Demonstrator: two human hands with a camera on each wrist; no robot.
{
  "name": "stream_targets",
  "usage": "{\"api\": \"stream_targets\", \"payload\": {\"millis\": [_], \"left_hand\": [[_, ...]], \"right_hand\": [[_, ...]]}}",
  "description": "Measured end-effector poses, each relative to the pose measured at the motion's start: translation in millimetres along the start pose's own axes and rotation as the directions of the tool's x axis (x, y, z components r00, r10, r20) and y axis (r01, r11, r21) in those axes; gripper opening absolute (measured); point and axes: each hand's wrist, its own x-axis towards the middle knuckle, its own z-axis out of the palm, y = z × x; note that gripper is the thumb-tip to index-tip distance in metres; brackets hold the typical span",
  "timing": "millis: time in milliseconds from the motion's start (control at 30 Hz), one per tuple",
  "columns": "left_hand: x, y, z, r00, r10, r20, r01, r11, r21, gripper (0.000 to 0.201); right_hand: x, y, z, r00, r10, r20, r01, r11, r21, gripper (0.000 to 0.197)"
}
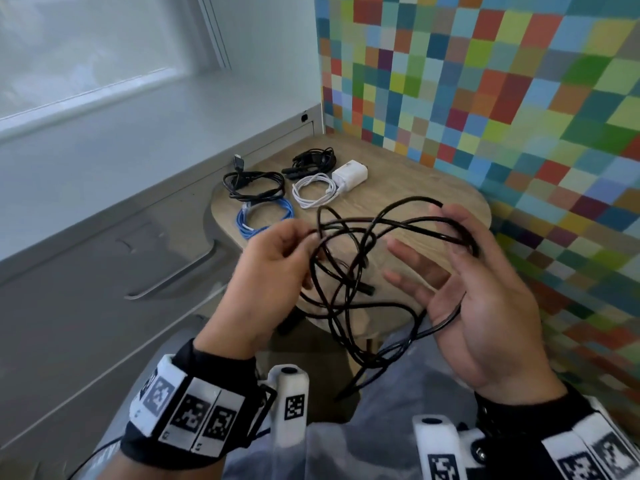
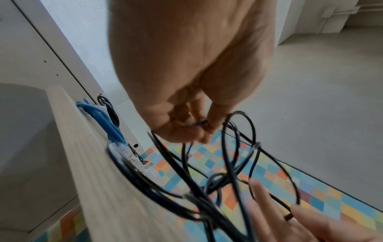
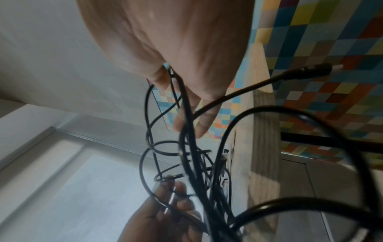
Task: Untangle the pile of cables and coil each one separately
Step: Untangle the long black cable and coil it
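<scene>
Black cable (image 1: 360,258), held in loose tangled loops above the near edge of the wooden table (image 1: 408,188): light, limp, springy, best taken near one plug. Right hand (image 1: 485,306), fingers spread wide, carries loops; left hand (image 1: 277,271) pinches one strand.

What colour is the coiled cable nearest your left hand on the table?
Blue; the blue cable is clearest in the head view, beside the left hand.
</scene>
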Motion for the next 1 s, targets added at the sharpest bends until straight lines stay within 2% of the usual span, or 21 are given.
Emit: {"api": "stream_targets", "payload": {"millis": [67, 167, 333, 367, 433, 533, 600, 733, 767, 833, 900, 933, 1000], "left_hand": [[4, 2, -7, 0.984, 0.094, -0.153, -0.098, 0.995, -0.019, 0.015], [6, 11, -20, 0.929, 0.205, -0.307, -0.214, 0.977, 0.005, 0.006], [9, 20, -41, 0.838, 0.226, -0.497, -0.256, 0.967, 0.008, 0.011], [10, 22, -46, 0.834, 0.222, -0.506, -0.249, 0.968, 0.015, 0.012], [9, 24, -53, 0.863, 0.223, -0.452, -0.212, 0.974, 0.077, 0.011], [4, 28, -48, 0.945, 0.191, -0.265, -0.147, 0.973, 0.178, 0.009], [-2, 29, -35, 0.976, 0.156, -0.153, -0.124, 0.971, 0.204, 0.008], [-7, 27, -9, 0.989, 0.131, -0.065, -0.122, 0.985, 0.126, 0.005], [-7, 26, -5, 0.990, 0.135, -0.034, -0.129, 0.981, 0.145, 0.014], [-8, 25, 0, 0.993, 0.095, 0.063, -0.108, 0.961, 0.253, 0.034], [-9, 24, 4, 0.986, 0.014, 0.166, -0.081, 0.911, 0.404, 0.045], [-10, 23, 6, 0.979, -0.015, 0.203, -0.081, 0.887, 0.455, 0.047], [-11, 22, 9, 0.978, -0.002, 0.210, -0.097, 0.884, 0.458, 0.035]], "right_hand": [[3, -4, -3, 0.996, -0.043, -0.074, 0.039, 0.998, -0.056, 0.033], [8, -10, -11, 0.984, -0.117, -0.136, 0.100, 0.987, -0.128, 0.029], [15, -20, -26, 0.975, -0.169, -0.144, 0.140, 0.971, -0.192, 0.044], [17, -23, -29, 0.977, -0.174, -0.126, 0.147, 0.968, -0.202, 0.045], [20, -25, -33, 0.983, -0.164, -0.087, 0.140, 0.963, -0.231, 0.044], [19, -20, -33, 0.984, -0.175, -0.040, 0.157, 0.945, -0.288, 0.036], [17, -15, -30, 0.982, -0.187, -0.025, 0.169, 0.931, -0.324, 0.035], [9, -5, -22, 0.983, -0.180, 0.045, 0.181, 0.876, -0.448, 0.035], [6, -3, -19, 0.982, -0.178, 0.060, 0.185, 0.860, -0.476, 0.035], [1, -1, -14, 0.980, -0.171, 0.100, 0.198, 0.839, -0.507, 0.035], [-3, 0, -9, 0.981, -0.135, 0.141, 0.188, 0.846, -0.498, 0.035], [-4, 1, -8, 0.982, -0.115, 0.150, 0.173, 0.861, -0.478, 0.035], [-5, 1, -5, 0.985, -0.079, 0.151, 0.136, 0.898, -0.419, 0.031]]}}
